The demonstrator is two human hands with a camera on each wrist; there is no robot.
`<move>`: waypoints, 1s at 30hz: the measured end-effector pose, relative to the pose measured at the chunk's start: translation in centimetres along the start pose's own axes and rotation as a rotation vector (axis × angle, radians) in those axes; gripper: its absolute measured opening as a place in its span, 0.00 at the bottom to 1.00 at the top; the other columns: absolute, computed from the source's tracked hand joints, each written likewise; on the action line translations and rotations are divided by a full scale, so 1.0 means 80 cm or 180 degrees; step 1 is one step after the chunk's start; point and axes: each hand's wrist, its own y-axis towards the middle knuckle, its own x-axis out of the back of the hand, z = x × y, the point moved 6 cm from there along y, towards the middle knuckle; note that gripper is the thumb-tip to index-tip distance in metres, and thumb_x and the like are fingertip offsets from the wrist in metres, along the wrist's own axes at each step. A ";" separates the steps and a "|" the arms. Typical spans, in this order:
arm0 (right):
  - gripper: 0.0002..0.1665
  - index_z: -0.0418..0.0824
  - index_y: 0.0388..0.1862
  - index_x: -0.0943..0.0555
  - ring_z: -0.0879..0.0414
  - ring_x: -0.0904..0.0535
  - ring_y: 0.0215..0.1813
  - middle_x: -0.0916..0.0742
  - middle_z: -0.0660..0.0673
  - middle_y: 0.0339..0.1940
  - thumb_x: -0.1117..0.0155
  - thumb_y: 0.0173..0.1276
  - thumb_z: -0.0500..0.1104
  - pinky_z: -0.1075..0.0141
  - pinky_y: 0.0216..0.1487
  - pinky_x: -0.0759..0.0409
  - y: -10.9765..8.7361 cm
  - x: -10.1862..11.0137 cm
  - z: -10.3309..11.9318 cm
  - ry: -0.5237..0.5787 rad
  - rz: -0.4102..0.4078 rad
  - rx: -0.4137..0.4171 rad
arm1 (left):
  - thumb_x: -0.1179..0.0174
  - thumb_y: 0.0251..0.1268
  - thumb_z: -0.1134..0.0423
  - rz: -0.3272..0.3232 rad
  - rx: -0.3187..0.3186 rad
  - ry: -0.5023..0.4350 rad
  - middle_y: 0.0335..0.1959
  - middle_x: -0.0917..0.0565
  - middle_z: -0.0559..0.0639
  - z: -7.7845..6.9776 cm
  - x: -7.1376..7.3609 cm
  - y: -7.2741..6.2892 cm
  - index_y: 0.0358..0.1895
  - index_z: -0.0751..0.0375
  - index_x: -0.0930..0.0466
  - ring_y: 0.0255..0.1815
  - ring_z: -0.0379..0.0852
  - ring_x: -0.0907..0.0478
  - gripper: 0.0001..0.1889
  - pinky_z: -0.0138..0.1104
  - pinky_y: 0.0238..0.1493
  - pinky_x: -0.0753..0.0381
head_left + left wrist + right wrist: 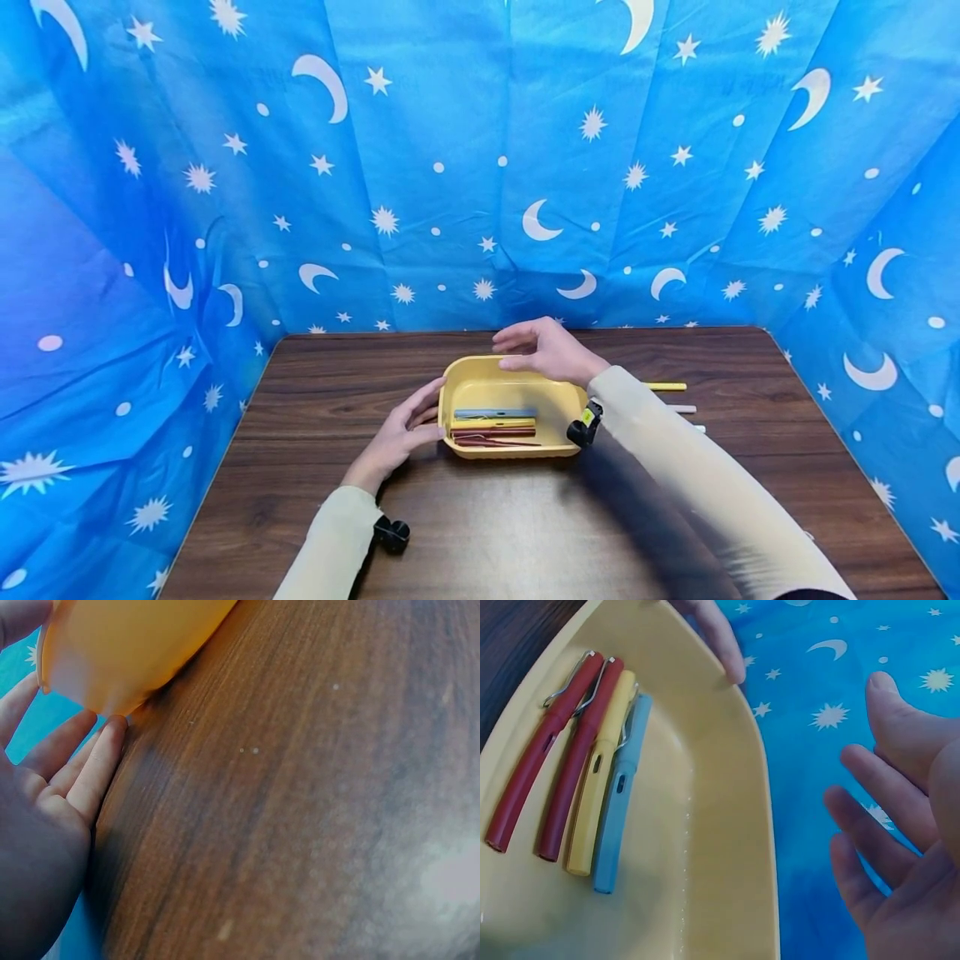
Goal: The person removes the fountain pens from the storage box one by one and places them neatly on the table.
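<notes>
A yellow plastic basket (pixel 480 452) stands on the table. Inside, along its left part, fountain pens with clips lie side by side: two red pens (pixel 577 761), a yellow pen (pixel 600 780) and a light blue pen (pixel 622 795). My left hand (pixel 401 437) rests at the basket's left end, its fingers extended against the outer wall and the thumb by the near rim. Over the far rim hovers my right hand (pixel 551 350), holding nothing, its fingers loosely bent and apart. In the right wrist view that hand (pixel 907 817) is beside the basket's long wall.
Right of the basket, partly behind my right sleeve, lie a yellow stick-like item (pixel 667 387) and two whitish ones, the upper one (pixel 684 409) longer in view. The dark wood table (pixel 337 383) meets a blue curtain (pixel 450 208) with moons and stars at its back and sides.
</notes>
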 end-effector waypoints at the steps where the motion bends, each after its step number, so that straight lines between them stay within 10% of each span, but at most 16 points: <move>1: 0.25 0.42 0.66 0.16 0.45 0.16 0.66 0.09 0.45 0.58 0.26 0.72 0.45 0.53 0.64 0.17 0.002 -0.002 -0.001 -0.0020 0.0037 -0.0010 | 0.34 0.70 0.70 -0.0002 -0.0002 0.0002 0.82 0.36 0.60 0.000 0.000 0.001 0.84 0.45 0.41 0.78 0.63 0.35 0.42 0.46 0.75 0.29; 30: 0.24 0.32 0.61 0.14 0.54 0.10 0.54 0.07 0.43 0.48 0.23 0.67 0.37 0.56 0.66 0.19 0.030 -0.046 -0.048 -0.0404 0.0608 -0.0244 | 0.35 0.71 0.70 0.0006 -0.0002 0.0004 0.82 0.37 0.61 0.001 0.000 -0.001 0.84 0.44 0.41 0.79 0.65 0.37 0.42 0.60 0.77 0.37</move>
